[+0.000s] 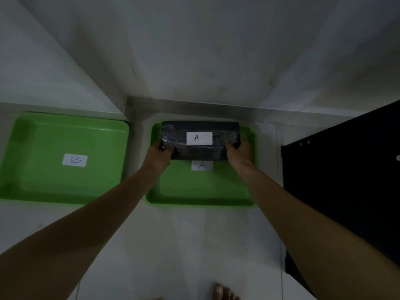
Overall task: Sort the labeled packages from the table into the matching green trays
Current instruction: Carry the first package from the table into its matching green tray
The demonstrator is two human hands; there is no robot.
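While both hands, left hand (161, 151) and right hand (239, 149), grip the ends of the black A package (200, 140), it sits over the A tray (201, 187), B tray (65, 156) beside

Top of the tray's own "A" label (202, 166) hidden under the black package (179, 135); far wall of that green tray (203, 199) also covered by it, and whether the package rests in the tray or is held just above cannot be told. Fingers of left hand (161, 151) and right hand (239, 149) mostly tucked out of sight around the package ends; both upper arms cut off at the bottom corners. "B" tray (28, 135) clipped by the left edge, dark cabinet (346, 180) by the right edge with detail lost in shadow, bare foot (224, 292) cut by the bottom edge.
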